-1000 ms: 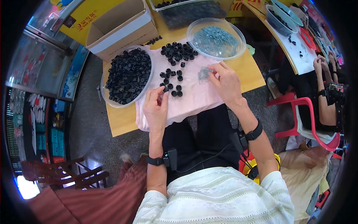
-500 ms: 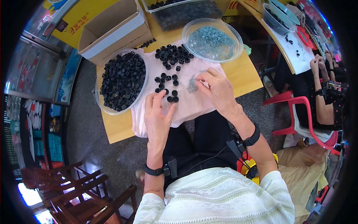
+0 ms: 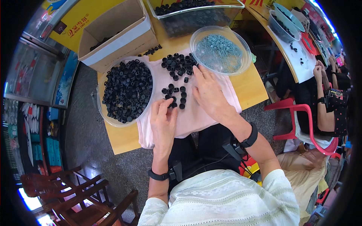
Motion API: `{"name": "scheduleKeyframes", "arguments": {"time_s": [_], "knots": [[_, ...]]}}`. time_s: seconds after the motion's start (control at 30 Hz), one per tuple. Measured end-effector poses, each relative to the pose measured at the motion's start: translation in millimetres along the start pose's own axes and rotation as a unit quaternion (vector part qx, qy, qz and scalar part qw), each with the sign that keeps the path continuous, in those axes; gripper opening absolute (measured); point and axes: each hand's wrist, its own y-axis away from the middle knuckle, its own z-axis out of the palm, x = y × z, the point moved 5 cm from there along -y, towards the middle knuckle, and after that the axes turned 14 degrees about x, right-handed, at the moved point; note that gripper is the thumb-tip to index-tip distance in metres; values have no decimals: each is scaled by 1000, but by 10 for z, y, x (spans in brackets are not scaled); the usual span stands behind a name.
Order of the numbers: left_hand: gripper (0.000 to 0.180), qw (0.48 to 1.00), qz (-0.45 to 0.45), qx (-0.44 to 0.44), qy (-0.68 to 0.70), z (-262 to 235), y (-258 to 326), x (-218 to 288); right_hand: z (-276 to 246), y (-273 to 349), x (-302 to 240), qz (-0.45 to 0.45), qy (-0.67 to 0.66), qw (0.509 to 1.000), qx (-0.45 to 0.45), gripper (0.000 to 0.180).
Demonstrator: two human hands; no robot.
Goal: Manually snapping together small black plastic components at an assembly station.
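Observation:
Several small round black plastic caps (image 3: 182, 95) lie in short rows on a pink cloth (image 3: 190, 118). My left hand (image 3: 163, 122) is at the near end of these rows, with thumb and forefinger closed around one black cap (image 3: 173, 105). Beyond it, a looser pile of caps (image 3: 177, 63) spreads over the cloth. My right hand (image 3: 209, 92) is stretched over the cloth, its fingertips reaching the right edge of that pile and its thumb apart. Its palm side is hidden.
A round tub of black parts (image 3: 154, 88) stands left of the cloth, and a clear tub of small bluish screws (image 3: 246, 69) to the right. Behind are a cardboard box (image 3: 124, 43) and a clear bin (image 3: 196, 20). At right, a person sits by a red chair (image 3: 292, 106).
My right hand has moved from a small heap of screws on the cloth to the far pile of caps. My left fingers have drawn together on a cap. The view has shifted slightly.

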Motion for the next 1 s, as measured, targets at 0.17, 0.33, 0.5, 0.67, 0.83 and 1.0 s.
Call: {"name": "scheduleKeyframes", "arguments": {"time_s": [0.17,0.33,0.5,0.67,0.83,1.0], "knots": [[34,999,-9,-33,24,12,55,103,220,-63,26,-24,55,998,-20,44],[25,998,57,-14,0,116,5,32,294,-189,-123,-58,-42,997,6,39],[21,1000,-1,-23,5,84,-58,-11,214,-320,-204,-23,-79,996,-28,39],[18,1000,3,-12,27,9,-90,51,-303,-663,403,-18,-1,999,-26,36],[16,1000,-15,-10,24,-86,-219,195,-315,-755,724,-66,-55,980,-180,37],[15,999,-1,-16,31,-82,-258,322,-159,-750,819,-84,-91,973,-193,34]]}}
